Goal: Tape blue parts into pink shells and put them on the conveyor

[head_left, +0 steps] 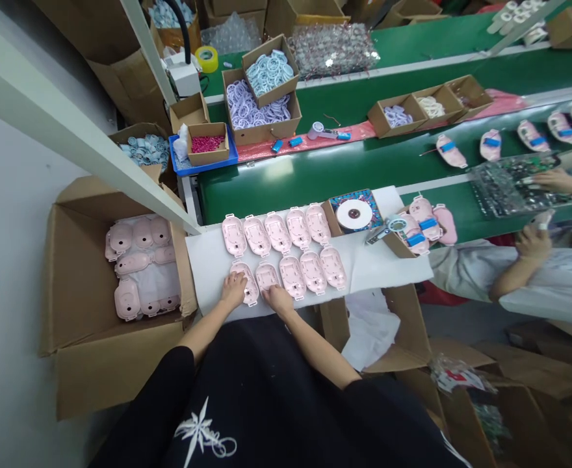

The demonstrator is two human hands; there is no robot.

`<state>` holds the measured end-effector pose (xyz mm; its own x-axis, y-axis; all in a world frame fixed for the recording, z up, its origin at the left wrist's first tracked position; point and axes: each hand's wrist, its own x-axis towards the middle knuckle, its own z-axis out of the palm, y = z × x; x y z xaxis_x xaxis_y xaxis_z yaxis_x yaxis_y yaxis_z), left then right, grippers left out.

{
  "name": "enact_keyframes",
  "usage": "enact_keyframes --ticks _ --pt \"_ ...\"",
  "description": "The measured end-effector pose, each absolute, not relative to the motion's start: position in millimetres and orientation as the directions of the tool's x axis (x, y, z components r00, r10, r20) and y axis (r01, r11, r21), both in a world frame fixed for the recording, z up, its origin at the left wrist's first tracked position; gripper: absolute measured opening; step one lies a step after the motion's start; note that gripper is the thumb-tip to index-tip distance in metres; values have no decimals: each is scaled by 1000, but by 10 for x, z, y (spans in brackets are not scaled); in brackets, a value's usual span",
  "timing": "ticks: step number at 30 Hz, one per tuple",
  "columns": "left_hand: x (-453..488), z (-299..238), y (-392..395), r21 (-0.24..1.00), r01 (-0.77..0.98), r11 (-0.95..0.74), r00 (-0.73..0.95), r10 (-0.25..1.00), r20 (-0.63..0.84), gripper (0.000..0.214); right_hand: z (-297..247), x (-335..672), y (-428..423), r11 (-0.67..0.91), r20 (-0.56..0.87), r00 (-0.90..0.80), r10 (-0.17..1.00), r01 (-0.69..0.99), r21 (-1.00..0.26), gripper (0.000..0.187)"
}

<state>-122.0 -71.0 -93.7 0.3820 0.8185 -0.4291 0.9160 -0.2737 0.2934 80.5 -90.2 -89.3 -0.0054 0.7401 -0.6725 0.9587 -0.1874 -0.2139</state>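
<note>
While my left hand and right hand rest flat, unclamped, on separate pink plastic housing shells, uneven pressure could skid them across the white sheet.

**Green bench with a white sheet at its edge**
Pink plastic shells lie in two rows on the sheet, beside a roll of white tape.

A factory assembly workshop: green conveyor belts, cardboard cartons, rows of pink plastic housings.
</note>
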Motion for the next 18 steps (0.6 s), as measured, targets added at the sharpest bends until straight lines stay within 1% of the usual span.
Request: enact_keyframes --ticks 5,9,12,14,16,18 --pt "-1202 -932 -648 343 901 -266 402 809 -429 52 -852 786 -797 -215 -692 24 722 958 -191 53" --pt "-1153 -940 -629 389 885 -256 413 818 -401 53 -788 778 -703 -239 -697 50 715 955 -177 49" --pt "-1196 -907 -747 427 869 -250 413 842 -347 54 -748 807 -684 -215 -677 47 734 962 -167 43" --pt "-1329 -798 -914 479 846 -234 397 876 -273 52 -707 857 -761 -181 -682 1 732 965 -193 39" --pt "-1560 -613 -1083 535 822 -198 332 929 -166 47 -686 965 -897 -138 -697 -76 713 959 -245 39" --pt "-1919 -397 -1159 558 825 -93 166 983 -81 42 -724 1138 -1016 -91 -693 -149 705 950 -298 40"
